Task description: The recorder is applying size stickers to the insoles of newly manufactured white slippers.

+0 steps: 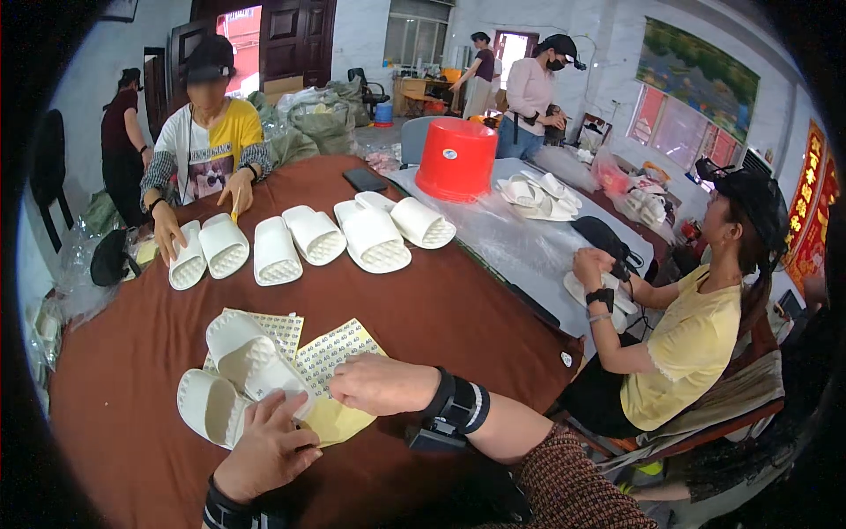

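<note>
A pair of white slippers lies before me on the brown cloth. One slipper (238, 344) rests partly over the other slipper (207, 397). My left hand (271, 448) is at the heel end of the upper slipper, its fingers apart and touching the sole. Over a yellow sheet of small round stickers (333, 350) my right hand (383, 385) is closed, fingertips pinched at the sheet's surface; whatever is between them is hidden. A second sticker sheet (280, 328) lies partly under the slippers. Both wrists wear black straps.
Several white slippers (291, 242) stand in a row across the table, where a co-worker's hands (167, 231) touch one. A phone (363, 180) and a red bucket (456, 160) are farther back. At right, another person (696, 335) sits holding a slipper at an adjoining table.
</note>
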